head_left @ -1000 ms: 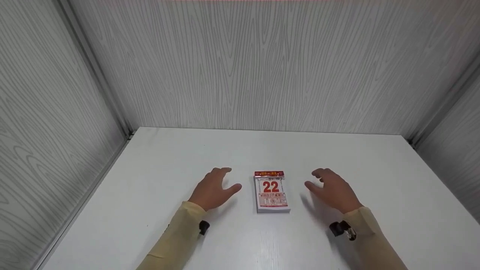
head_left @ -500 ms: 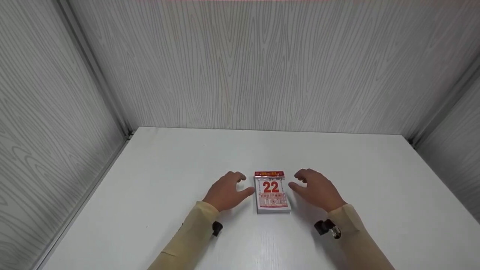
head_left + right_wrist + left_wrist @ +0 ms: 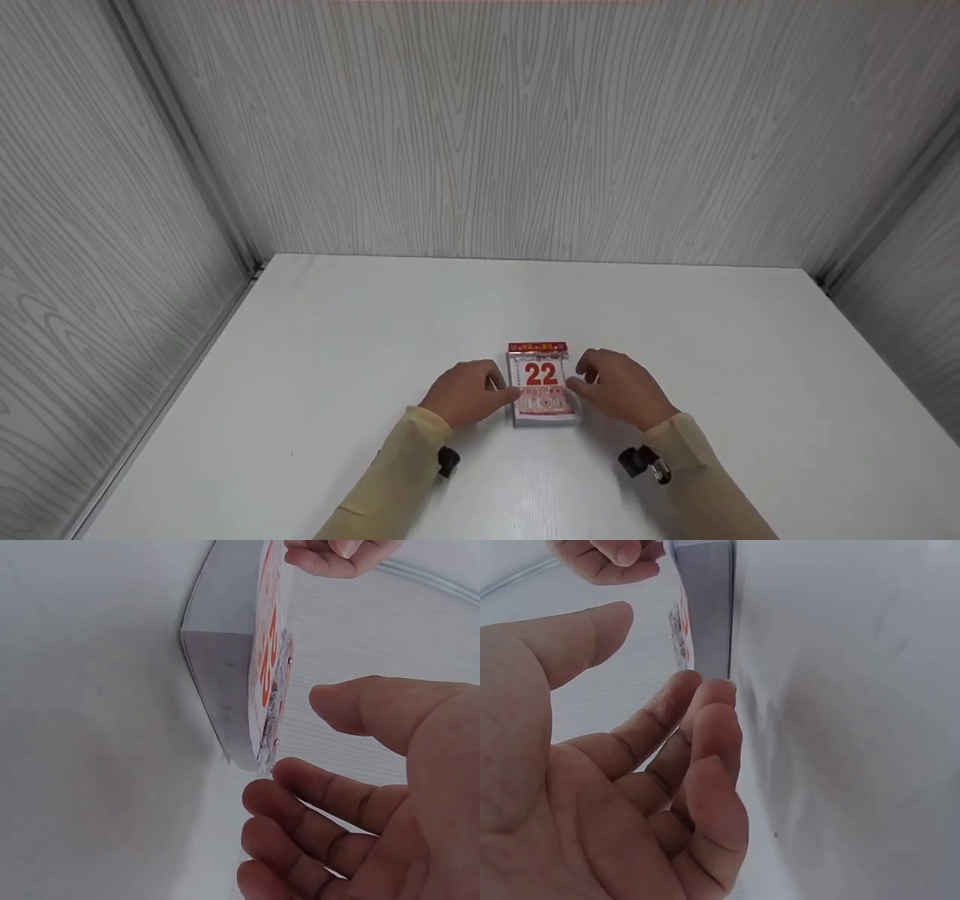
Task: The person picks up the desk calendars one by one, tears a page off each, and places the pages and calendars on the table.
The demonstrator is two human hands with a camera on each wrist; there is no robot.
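A tear-off calendar (image 3: 541, 386), a thick block of pages with a red header and a large red 22, lies flat on the white table. At its left side is my left hand (image 3: 466, 394), the thumb tip over the calendar's left edge in the head view. In the left wrist view the left fingertips (image 3: 716, 694) are at the side of the page block (image 3: 709, 607), touching or nearly so; the thumb stands apart. My right hand (image 3: 624, 388) is by the right side, fingers loosely bent. A gap parts the right thumb (image 3: 337, 706) from the calendar (image 3: 225, 675).
The white table (image 3: 375, 307) meets a grey wood-grain panel (image 3: 465, 135) at the back. Similar panels stand at left (image 3: 97, 247) and right (image 3: 915, 315). A small black device (image 3: 448, 461) is on the left wrist and another (image 3: 637, 460) on the right.
Both hands have moved inward from either side to the calendar's edges, with thumbs and fingers closer together. The calendar has stayed in place.
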